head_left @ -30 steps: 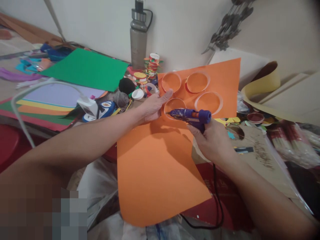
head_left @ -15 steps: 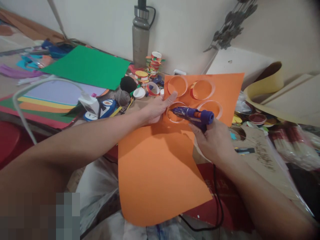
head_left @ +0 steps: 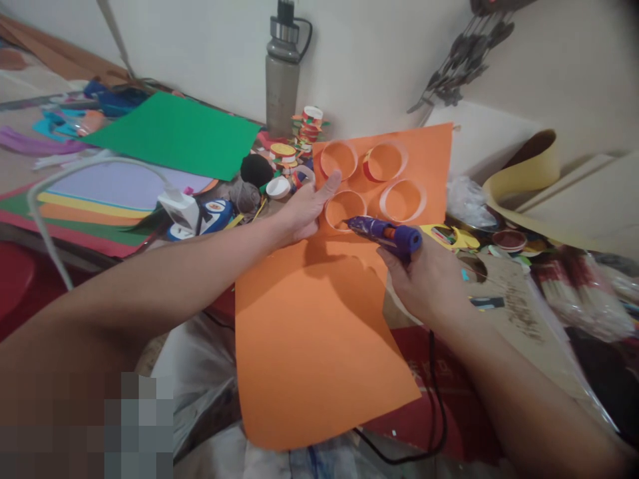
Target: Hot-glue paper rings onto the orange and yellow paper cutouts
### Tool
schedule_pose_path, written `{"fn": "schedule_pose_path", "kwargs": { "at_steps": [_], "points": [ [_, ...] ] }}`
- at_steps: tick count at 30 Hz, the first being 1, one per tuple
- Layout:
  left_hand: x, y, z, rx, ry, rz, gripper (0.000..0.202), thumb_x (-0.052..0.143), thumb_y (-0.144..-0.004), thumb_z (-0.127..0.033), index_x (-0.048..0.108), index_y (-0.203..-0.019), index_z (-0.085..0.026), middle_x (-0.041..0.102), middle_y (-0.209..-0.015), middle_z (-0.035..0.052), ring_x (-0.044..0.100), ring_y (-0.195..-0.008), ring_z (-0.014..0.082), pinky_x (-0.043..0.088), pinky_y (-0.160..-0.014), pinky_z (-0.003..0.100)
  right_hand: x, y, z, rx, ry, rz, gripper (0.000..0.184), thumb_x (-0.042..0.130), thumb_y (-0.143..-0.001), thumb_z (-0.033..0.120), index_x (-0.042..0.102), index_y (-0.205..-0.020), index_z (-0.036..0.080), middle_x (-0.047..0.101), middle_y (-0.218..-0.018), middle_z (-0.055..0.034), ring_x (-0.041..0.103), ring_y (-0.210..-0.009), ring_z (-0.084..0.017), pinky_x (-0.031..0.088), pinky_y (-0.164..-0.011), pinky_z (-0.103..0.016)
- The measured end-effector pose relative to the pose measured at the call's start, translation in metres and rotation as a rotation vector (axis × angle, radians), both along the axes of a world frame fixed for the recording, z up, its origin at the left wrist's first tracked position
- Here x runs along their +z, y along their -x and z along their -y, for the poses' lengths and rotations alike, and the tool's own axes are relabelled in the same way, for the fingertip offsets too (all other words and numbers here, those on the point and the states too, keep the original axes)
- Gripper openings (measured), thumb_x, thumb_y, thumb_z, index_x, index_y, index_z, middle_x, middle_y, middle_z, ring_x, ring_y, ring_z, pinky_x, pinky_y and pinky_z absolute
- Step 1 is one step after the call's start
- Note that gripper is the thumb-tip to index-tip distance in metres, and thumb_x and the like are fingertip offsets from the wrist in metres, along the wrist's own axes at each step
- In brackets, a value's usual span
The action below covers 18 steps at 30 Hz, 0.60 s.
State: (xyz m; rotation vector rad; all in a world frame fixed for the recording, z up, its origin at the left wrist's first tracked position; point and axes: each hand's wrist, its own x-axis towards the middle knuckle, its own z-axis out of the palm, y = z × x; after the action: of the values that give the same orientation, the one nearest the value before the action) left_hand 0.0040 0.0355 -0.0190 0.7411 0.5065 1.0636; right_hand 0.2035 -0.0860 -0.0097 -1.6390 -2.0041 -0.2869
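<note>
My left hand [head_left: 306, 211] grips the left edge of an orange sheet [head_left: 309, 352], with its thumb on top and its other fingers mostly hidden. Several short paper rings [head_left: 422, 201] stand on the raised far part of the sheet. The near part hangs down over my lap. In my right hand [head_left: 430, 283] is a blue hot glue gun [head_left: 383, 234], its nozzle pointing left at the near-left ring [head_left: 327, 216]. I cannot tell whether the nozzle touches that ring. A black cord runs down from the gun.
A grey water bottle [head_left: 282, 86] stands by the wall. Green card [head_left: 180, 136] and other coloured sheets lie left, near a white plug [head_left: 178, 209] with a cable. Small paper crafts [head_left: 283, 154] crowd the middle. On the right are a yellow strip [head_left: 529, 159] and plastic-wrapped bundles [head_left: 589, 293].
The far part of the orange sheet, with its rings, has shifted left and slightly up, uncovering a yellow cut-out on the right. My left hand has shifted slightly left; the glue gun has barely moved.
</note>
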Motion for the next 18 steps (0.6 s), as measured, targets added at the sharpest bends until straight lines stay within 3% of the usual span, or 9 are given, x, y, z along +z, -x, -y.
{"fn": "schedule_pose_path", "kwargs": {
  "at_steps": [10, 15, 18],
  "points": [
    [0.0055, 0.0010, 0.0004, 0.045, 0.034, 0.009, 0.049, 0.072, -0.109, -0.046, 0.069, -0.149, -0.018, 0.085, -0.133, 0.0165, 0.083, -0.124, 0.0276, 0.065, -0.116, 0.046, -0.0071, 0.0018, -0.0062, 0.091, -0.079, -0.058, 0.014, 0.060, -0.099, 0.034, 0.065, -0.107, 0.023, 0.076, -0.095, -0.0126, 0.071, -0.090, -0.032, 0.053, -0.077, -0.041],
    [0.0102, 0.0014, 0.0011, 0.086, 0.024, 0.060, 0.049, 0.071, -0.110, -0.045, 0.067, -0.151, -0.019, 0.083, -0.137, 0.0165, 0.080, -0.130, 0.0287, 0.063, -0.120, 0.048, -0.0076, -0.0011, -0.0062, 0.086, -0.116, -0.099, 0.018, 0.059, -0.103, 0.040, 0.064, -0.110, 0.024, 0.076, -0.098, -0.0125, 0.071, -0.091, -0.032, 0.054, -0.079, -0.043],
    [0.0099, 0.0019, 0.0025, 0.105, -0.026, 0.053, 0.042, 0.074, -0.108, -0.043, 0.070, -0.143, -0.019, 0.085, -0.133, 0.0142, 0.079, -0.133, 0.0284, 0.060, -0.122, 0.049, -0.0068, -0.0041, -0.0061, 0.048, -0.142, -0.080, 0.019, 0.059, -0.103, 0.042, 0.064, -0.110, 0.024, 0.076, -0.100, -0.0143, 0.070, -0.094, -0.034, 0.054, -0.080, -0.044]
  ]
}}
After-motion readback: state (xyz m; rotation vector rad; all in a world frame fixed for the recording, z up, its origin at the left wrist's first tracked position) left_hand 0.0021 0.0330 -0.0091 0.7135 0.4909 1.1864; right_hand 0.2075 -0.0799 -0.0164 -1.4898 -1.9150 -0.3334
